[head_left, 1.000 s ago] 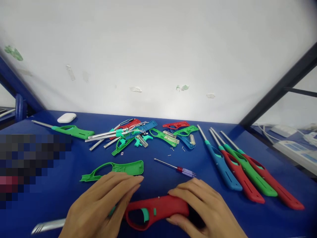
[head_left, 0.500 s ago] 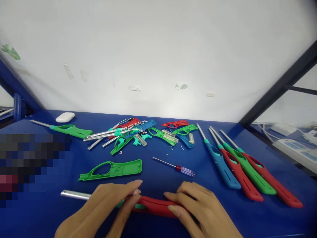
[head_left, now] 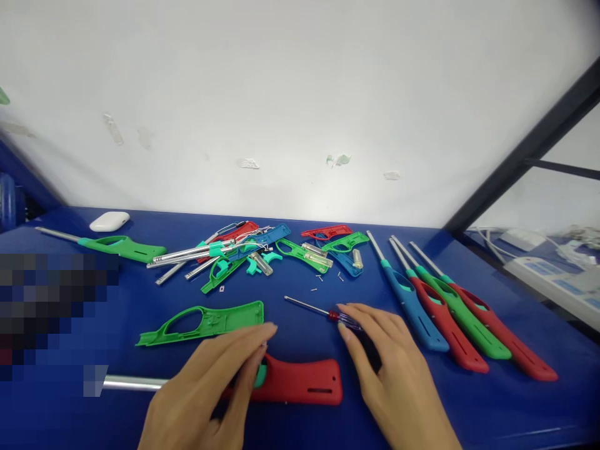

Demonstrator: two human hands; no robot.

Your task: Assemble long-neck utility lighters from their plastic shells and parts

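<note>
My left hand (head_left: 213,381) is closed around the trigger part of a red gas lighter (head_left: 304,381), which lies near the front edge with its metal tube pointing left. The fingers hide part of its handle and the trigger. To the right, my right hand (head_left: 389,356) has its thumb and fingers closed on the purple handle of a screwdriver (head_left: 309,306). The screwdriver's shaft points left, low over the blue table. Just behind my left hand lies a green handle shell half (head_left: 234,317), its inner side up.
Lighter parts (head_left: 229,250) are heaped at the back middle, with small screws (head_left: 320,278) nearby. Several whole lighters (head_left: 462,319) lie side by side at the right. Another green lighter (head_left: 126,247) and a white case (head_left: 109,221) are at the back left. A white wall (head_left: 281,94) stands behind.
My right hand has let go of the red lighter's handle and moved up to the screwdriver. My left hand still holds the lighter, whose flat side now faces up more. The view has shifted slightly.
</note>
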